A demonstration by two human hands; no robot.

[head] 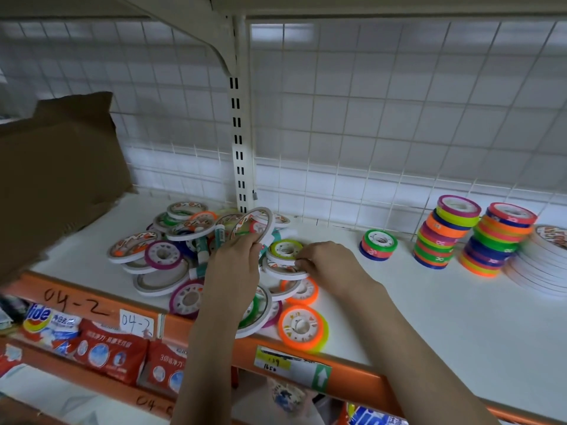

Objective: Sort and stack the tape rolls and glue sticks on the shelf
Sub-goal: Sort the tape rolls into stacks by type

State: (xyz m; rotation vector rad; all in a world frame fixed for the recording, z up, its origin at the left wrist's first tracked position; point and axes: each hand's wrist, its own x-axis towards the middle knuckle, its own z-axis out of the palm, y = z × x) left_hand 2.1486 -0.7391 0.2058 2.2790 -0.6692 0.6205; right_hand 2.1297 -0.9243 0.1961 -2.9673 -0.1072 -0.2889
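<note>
A loose heap of tape rolls point(184, 240) lies on the white shelf point(429, 317), with glue sticks point(201, 245) mixed in. My left hand point(236, 262) pinches a large white tape roll point(254, 222) and tilts it up on edge. My right hand point(328, 262) grips the rim of a flat white tape roll point(283, 271) that has a green-rimmed roll point(285, 248) resting on it. Sorted coloured stacks point(445, 231) point(497, 240) stand at the right, beside a short stack point(379, 244) and a pile of white rolls point(543, 265).
A brown cardboard box point(58, 179) stands at the shelf's left end. A wire grid back panel point(368, 118) and upright post point(239, 133) close the rear. An orange roll point(302, 328) sits near the orange front edge point(352, 378). Detergent bags point(107, 348) fill the lower shelf.
</note>
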